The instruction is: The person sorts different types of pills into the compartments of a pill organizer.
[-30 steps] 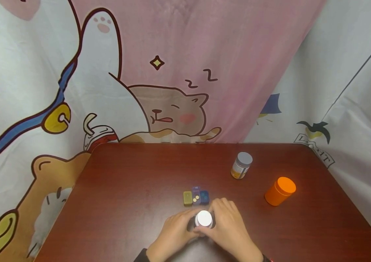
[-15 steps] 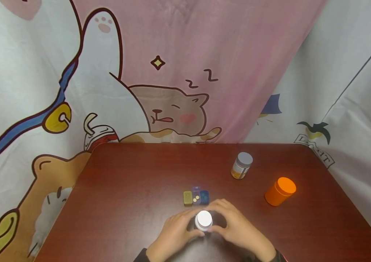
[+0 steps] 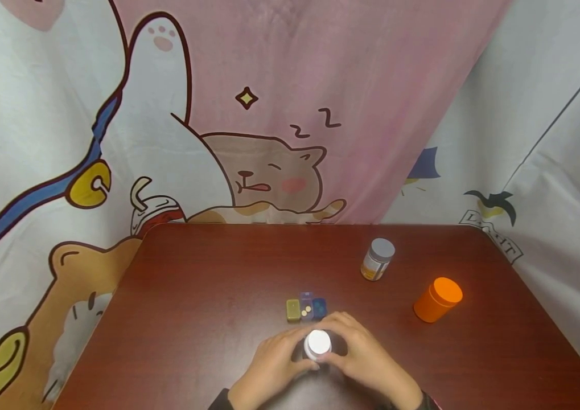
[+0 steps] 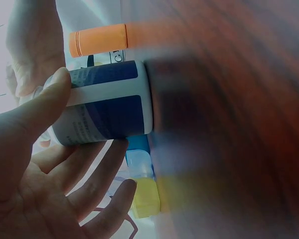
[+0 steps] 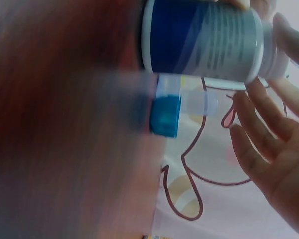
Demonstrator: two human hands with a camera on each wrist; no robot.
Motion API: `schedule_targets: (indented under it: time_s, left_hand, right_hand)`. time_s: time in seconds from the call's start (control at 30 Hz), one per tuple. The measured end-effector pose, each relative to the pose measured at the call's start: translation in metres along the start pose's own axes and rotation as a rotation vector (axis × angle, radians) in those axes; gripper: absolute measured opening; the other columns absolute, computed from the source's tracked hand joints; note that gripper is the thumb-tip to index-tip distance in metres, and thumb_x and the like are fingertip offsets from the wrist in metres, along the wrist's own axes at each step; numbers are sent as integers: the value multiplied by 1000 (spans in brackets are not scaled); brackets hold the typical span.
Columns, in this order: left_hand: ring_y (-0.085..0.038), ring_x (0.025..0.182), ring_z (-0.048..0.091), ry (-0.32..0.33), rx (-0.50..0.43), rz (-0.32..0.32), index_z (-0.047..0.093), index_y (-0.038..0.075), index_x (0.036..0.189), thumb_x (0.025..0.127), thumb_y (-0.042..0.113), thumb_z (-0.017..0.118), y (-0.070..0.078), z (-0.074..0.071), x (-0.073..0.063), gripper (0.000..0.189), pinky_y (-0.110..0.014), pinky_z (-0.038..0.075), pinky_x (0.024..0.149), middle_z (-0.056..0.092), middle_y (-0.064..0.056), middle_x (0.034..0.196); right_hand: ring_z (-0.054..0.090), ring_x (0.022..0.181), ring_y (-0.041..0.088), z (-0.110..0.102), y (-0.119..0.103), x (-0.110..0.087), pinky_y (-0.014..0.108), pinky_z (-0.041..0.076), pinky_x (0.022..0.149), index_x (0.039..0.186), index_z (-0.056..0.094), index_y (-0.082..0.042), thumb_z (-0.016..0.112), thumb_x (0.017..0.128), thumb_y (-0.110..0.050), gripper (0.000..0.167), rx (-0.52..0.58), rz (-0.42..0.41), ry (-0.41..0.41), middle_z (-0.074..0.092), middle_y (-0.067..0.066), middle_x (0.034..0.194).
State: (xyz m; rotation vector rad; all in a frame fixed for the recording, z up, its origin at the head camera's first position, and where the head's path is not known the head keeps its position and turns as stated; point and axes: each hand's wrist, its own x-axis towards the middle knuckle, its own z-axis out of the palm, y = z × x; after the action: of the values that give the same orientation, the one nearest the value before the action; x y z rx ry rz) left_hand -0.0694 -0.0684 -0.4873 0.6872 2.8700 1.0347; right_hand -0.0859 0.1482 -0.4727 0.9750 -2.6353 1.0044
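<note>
The right hand (image 3: 366, 353) draws back from the closer wrap of 1 second ago, its thumb no longer crossing in front of the white cap (image 3: 317, 341) but set at its near right edge; thumb and fingers lightly pinch it. The left hand (image 3: 274, 359) barely shifts, gripping the bottle (image 4: 114, 117), which stands upright between both hands. This looks like a fresh hold for turning the cap. Just beyond the hands, 2 pills (image 3: 308, 309) lie in the pill box (image 3: 293, 309).
</note>
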Motion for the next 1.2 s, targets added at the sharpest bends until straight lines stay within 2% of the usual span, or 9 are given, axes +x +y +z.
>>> schedule_targets:
  time_s: [0.2, 0.4, 0.6, 0.83, 1.0, 1.2]
  left_hand:
    - [-23, 121, 70, -2, -5, 4, 65, 25, 141, 83, 40, 85, 0, 0, 0, 63, -48, 60, 95, 72, 2, 135]
    - [-21, 121, 70, -1, -30, -8, 68, 26, 136, 85, 44, 83, -1, 0, 0, 55, -46, 60, 95, 73, 4, 133]
    - [-21, 119, 71, 4, -32, -28, 69, 26, 134, 84, 41, 85, 1, 0, 0, 54, -46, 60, 94, 74, 5, 132]
    - [-21, 116, 72, 21, -15, -31, 70, 25, 132, 84, 42, 85, 3, 0, 0, 54, -46, 61, 92, 75, 3, 129]
    - [-22, 109, 74, 40, 17, -45, 71, 24, 130, 79, 40, 89, 5, 0, 1, 57, -44, 62, 87, 77, 1, 124]
    - [-20, 101, 76, 92, 67, -20, 73, 21, 125, 71, 36, 92, 6, 5, 2, 59, -39, 62, 81, 79, 2, 116]
  right_hand:
    - [59, 99, 4, 4, -10, 1, 32, 57, 87, 110, 71, -25, 93, 75, -36, 43, -113, 38, 68, 64, -19, 103]
    - [49, 83, -1, 17, -15, 0, 23, 49, 72, 96, 61, -21, 96, 65, -49, 54, -257, 36, 188, 54, -17, 87]
    - [43, 74, -3, 24, -19, 1, 19, 42, 64, 88, 55, -21, 99, 57, -45, 59, -279, 94, 253, 48, -18, 79]
    - [40, 68, -3, 28, -26, 1, 18, 37, 58, 83, 53, -22, 99, 58, -45, 57, -297, 179, 295, 46, -17, 73]
    - [44, 64, 1, 30, -30, 1, 19, 36, 55, 81, 52, -23, 98, 58, -49, 58, -367, 213, 330, 46, -16, 70]
    - [47, 62, 3, 32, -32, 0, 21, 37, 54, 80, 51, -22, 97, 58, -50, 58, -401, 212, 357, 49, -14, 69]
